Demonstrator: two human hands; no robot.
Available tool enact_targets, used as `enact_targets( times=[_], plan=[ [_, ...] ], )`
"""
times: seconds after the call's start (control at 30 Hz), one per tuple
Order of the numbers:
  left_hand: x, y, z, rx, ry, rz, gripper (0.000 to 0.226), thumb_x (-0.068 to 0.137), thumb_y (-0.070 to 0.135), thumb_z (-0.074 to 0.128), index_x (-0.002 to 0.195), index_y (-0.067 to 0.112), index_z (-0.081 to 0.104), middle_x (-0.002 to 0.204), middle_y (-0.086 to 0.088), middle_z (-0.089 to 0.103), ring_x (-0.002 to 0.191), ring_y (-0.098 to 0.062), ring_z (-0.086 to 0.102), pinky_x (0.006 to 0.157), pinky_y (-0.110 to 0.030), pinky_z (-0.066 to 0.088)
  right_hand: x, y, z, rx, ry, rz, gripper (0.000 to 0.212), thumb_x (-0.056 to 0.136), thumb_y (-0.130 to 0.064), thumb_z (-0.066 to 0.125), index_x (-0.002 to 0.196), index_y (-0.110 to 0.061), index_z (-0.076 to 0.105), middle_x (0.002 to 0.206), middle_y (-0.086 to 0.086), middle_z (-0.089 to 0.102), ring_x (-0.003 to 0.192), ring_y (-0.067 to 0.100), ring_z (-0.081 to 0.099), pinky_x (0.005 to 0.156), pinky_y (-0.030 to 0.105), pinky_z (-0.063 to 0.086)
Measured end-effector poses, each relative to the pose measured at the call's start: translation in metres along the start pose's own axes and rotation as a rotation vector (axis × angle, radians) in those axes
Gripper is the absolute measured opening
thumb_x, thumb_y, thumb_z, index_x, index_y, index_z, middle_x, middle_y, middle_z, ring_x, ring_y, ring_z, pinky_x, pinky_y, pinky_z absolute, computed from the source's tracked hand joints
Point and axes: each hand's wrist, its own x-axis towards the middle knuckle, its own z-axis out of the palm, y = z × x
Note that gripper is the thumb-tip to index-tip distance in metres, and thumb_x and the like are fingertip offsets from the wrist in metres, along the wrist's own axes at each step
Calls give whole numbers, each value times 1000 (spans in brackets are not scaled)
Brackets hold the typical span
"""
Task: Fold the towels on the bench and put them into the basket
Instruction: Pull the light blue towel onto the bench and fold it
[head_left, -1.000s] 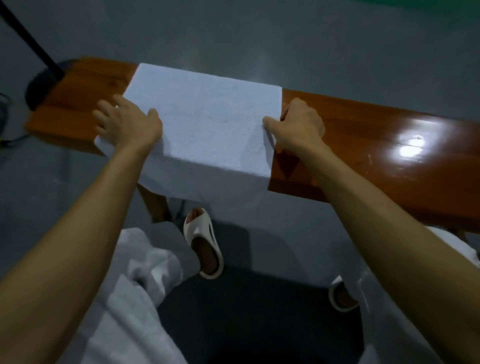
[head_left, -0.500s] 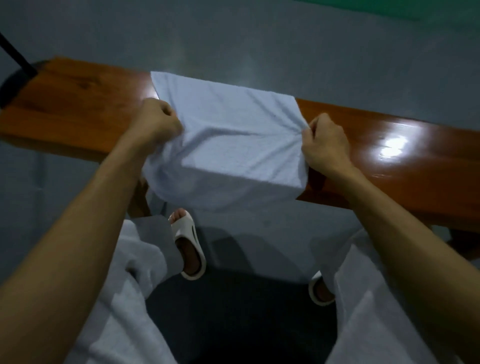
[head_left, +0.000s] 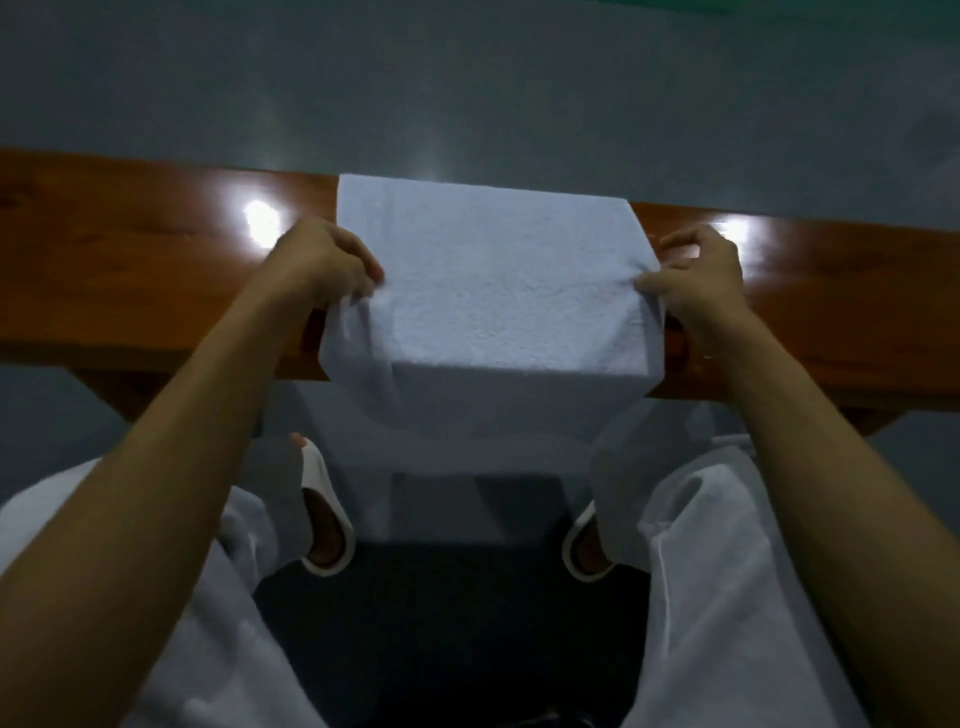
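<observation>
A white towel (head_left: 493, 291) lies across the glossy brown wooden bench (head_left: 130, 260), its near part hanging over the front edge toward my legs. My left hand (head_left: 324, 265) pinches the towel's left edge, fingers closed on the cloth. At the towel's right edge, my right hand (head_left: 691, 280) pinches the cloth between thumb and fingers. The towel is stretched flat between the two hands. No basket is in view.
The bench runs left to right across the view over a grey floor (head_left: 467, 78). Below it are my legs in white trousers (head_left: 727, 597) and white slippers (head_left: 324, 525). Bright light reflections shine on the bench top.
Both hands went from resting flat at the towel's sides to pinching its edges. The view has shifted right along the bench, so the towel now sits centred and square to me.
</observation>
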Motion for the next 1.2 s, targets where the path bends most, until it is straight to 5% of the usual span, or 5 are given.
enact_targets(
  times=[0.23,0.37,0.53,0.8,1.2],
  plan=[
    [5,-18,-23,215,-162,-80,12,89,8,77,87,19,76,103,-6,66,89,-22,58,79,-38,50,9,6,-6,-59,-159,-23,81,79,3,83,144,-24,43,107,8,67,97,24,69,81,42,63],
    [0,-17,-34,167,-241,-90,18,93,28,75,109,19,74,115,-2,62,105,-26,58,87,-39,48,6,7,-1,-302,-114,-202,89,83,-24,85,151,-24,28,100,-2,59,87,14,63,78,33,55],
    [6,-23,-10,161,210,87,50,96,36,71,138,17,54,138,-9,54,123,-33,55,98,-48,51,3,1,34,-430,133,-496,88,82,-55,73,152,-27,27,126,10,56,111,27,57,92,47,55],
    [17,-29,47,592,127,545,80,105,65,24,165,22,-6,173,-5,-6,159,-25,-11,127,-48,-4,-24,6,86,-757,-216,-614,81,99,-73,28,165,-33,2,173,6,-3,159,29,-8,126,59,-2],
    [5,-18,93,630,86,466,83,102,72,15,165,24,-7,171,-10,-18,156,-31,-21,125,-55,-10,-12,28,54,-829,-212,-561,82,95,-78,11,163,-36,-4,172,1,-13,158,25,-15,126,54,-8]
  ],
)
